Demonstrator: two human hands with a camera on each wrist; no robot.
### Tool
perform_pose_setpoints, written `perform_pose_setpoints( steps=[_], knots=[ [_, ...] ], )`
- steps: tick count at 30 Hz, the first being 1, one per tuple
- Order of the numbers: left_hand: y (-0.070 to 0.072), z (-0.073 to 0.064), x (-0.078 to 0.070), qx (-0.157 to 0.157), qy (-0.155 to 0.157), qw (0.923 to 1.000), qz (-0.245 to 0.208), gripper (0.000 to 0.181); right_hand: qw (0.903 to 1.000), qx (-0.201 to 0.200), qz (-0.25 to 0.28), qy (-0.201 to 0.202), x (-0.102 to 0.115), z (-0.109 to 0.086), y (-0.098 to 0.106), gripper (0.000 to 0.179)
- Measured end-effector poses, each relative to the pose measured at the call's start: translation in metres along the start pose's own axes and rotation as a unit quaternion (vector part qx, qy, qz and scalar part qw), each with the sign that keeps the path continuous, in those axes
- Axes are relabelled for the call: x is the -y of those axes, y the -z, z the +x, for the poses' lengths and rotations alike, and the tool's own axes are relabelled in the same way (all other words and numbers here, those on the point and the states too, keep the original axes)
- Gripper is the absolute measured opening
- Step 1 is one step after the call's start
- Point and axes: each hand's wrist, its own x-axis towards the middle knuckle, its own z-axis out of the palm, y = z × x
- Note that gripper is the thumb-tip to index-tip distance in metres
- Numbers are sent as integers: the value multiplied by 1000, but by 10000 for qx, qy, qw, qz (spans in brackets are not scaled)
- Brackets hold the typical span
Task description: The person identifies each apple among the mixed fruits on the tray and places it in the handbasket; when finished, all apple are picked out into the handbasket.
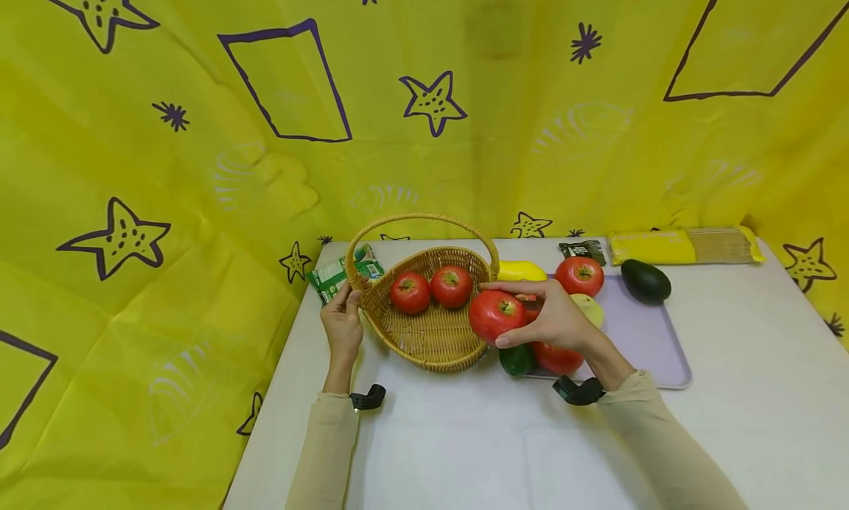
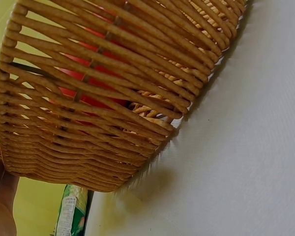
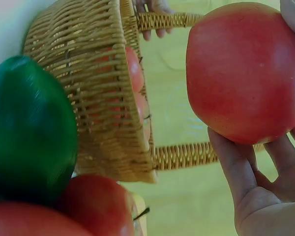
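A wicker basket [image 1: 434, 351] with a tall arched handle stands on the table. Two tomatoes, one on the left [image 1: 410, 293] and one on the right [image 1: 452, 287], lie inside it. At the basket's left side, my left hand [image 1: 343, 332] grips the foot of the handle. My right hand [image 1: 558, 315] holds another tomato [image 1: 492, 317] between thumb and fingers, in front of the basket's right rim. In the right wrist view this tomato [image 3: 246, 73] is clear of the basket. The left wrist view shows mostly the basket's woven side [image 2: 98, 118].
Right of the basket, a pale purple tray [image 1: 653, 348] bears tomatoes [image 1: 580, 276], a dark avocado [image 1: 645, 281] and a pale yellow-green fruit [image 1: 589, 309], with a green one [image 1: 517, 360] at its front left. Behind are a noodle pack [image 1: 686, 245], a small dark packet [image 1: 584, 250] and a green packet [image 1: 328, 278].
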Motion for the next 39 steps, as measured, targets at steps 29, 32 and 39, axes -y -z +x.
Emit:
perform_pose_setpoints(
  steps=[29, 32, 39],
  knots=[
    [-1, 0, 0, -110, 57, 9999, 96, 35, 9944, 985, 318, -201, 6, 59, -50, 77],
    [-1, 0, 0, -120, 97, 9999, 75, 34, 9936, 1092, 231, -182, 7, 66, -52, 78],
    [0, 0, 0, -153, 96, 9995, 262, 34, 9911, 1290, 85, -309, 8, 79, -58, 76]
  ],
)
